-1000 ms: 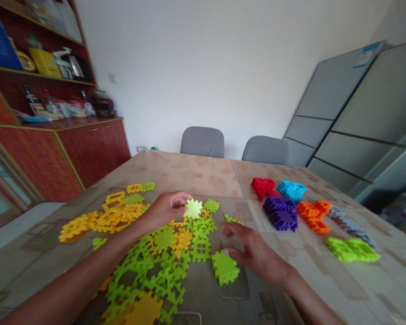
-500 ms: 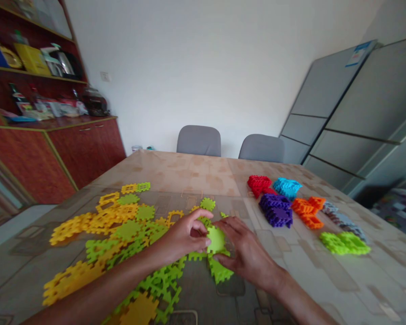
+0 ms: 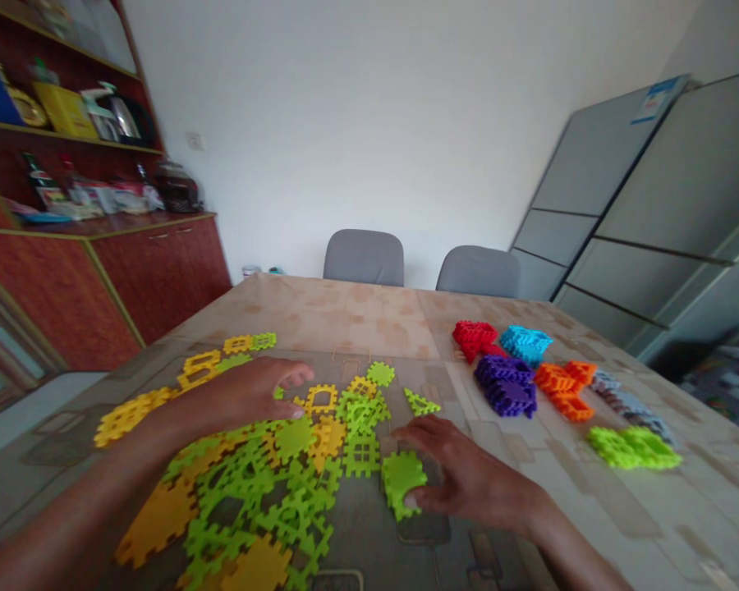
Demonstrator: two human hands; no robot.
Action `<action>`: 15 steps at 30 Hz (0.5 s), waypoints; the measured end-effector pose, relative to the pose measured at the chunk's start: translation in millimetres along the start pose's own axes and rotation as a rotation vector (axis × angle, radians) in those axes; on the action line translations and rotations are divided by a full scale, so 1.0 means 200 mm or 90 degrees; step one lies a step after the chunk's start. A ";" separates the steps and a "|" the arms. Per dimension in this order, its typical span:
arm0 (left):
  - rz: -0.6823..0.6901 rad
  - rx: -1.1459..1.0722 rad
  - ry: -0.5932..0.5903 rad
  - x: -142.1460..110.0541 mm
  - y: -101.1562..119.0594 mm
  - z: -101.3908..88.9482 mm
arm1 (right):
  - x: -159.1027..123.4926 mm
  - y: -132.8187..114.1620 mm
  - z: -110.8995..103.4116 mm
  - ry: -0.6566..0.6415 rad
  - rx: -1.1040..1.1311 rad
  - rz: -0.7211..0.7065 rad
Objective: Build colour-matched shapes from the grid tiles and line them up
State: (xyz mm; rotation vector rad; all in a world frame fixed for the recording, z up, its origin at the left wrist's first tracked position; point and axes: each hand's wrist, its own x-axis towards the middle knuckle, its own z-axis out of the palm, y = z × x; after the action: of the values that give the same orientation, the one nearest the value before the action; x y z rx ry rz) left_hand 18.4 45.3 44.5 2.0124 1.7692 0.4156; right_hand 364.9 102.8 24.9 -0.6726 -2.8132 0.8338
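My left hand (image 3: 262, 392) hovers over the left part of a spread of notched plastic building tiles, its fingers curved and apart from the thumb, nothing visible in its grasp. Beneath it, a green tile (image 3: 294, 437) lies among yellow tiles (image 3: 328, 441) and green window and frame pieces (image 3: 361, 454). At a small stack of solid green tiles (image 3: 403, 476), my right hand (image 3: 447, 468) has its thumb against the near corner and its fingers at the far side, gripping the stack's edges. A green triangular frame (image 3: 422, 402) lies just beyond that hand.
Sorted groups stand at the right: red (image 3: 474, 338), blue (image 3: 525, 342), purple (image 3: 506, 386), orange (image 3: 565, 388), grey (image 3: 631, 402) and green pieces (image 3: 634, 447). Two grey chairs (image 3: 363, 256) stand behind the table. A wooden cabinet (image 3: 160, 279) is at the left.
My left hand has left the green tile at the stack and moved left over the spread. That tile now lies on the stack. My right hand has shifted slightly down and right.
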 end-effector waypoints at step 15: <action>-0.006 0.203 -0.003 -0.11 0.01 0.25 | 0.55 0.30 -0.08 0.077 -0.144 0.072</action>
State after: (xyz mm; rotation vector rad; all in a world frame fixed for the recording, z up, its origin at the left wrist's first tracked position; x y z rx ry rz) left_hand 41.0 16.7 2.3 2.2111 1.9412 0.1298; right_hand 293.7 206.1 5.7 -0.8889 -2.8049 0.4754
